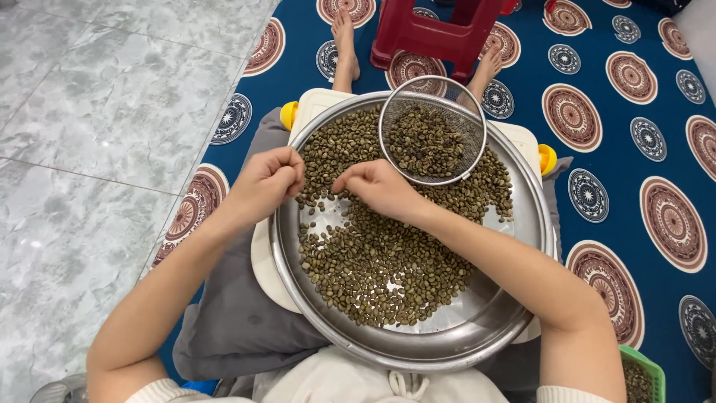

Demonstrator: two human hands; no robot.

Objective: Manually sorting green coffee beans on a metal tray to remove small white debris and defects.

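On the lap, over a grey cushion (239, 313) and a white tray (262, 261), sits a wide steel pan (477, 328), low and level so both arms can reach across it without lifting.

At the pan's left rim, the left hand (267, 183) hangs curled, fingers drawn together into a loose fist; whether it pinches a bean I cannot tell. It stays at the rim, close to the pile yet out of the other hand's way.

Greenish-brown beans (373, 269) lie spread thin over the pan's middle and far side, with bare metal showing near the left edge and along the near rim, a thin layer that lets single beans be seen.

Just right of centre, the right hand (380, 188) rests knuckles up on the beans, fingertips pressed together and pointing left, seemingly nipping something small.

Toward the far rim, a round mesh sieve (432, 130) sits on the pile, holding its own heap of beans, near enough for either hand.

Beyond the pan, bare feet flank a red stool (432, 30) on a blue patterned mat (619, 157).
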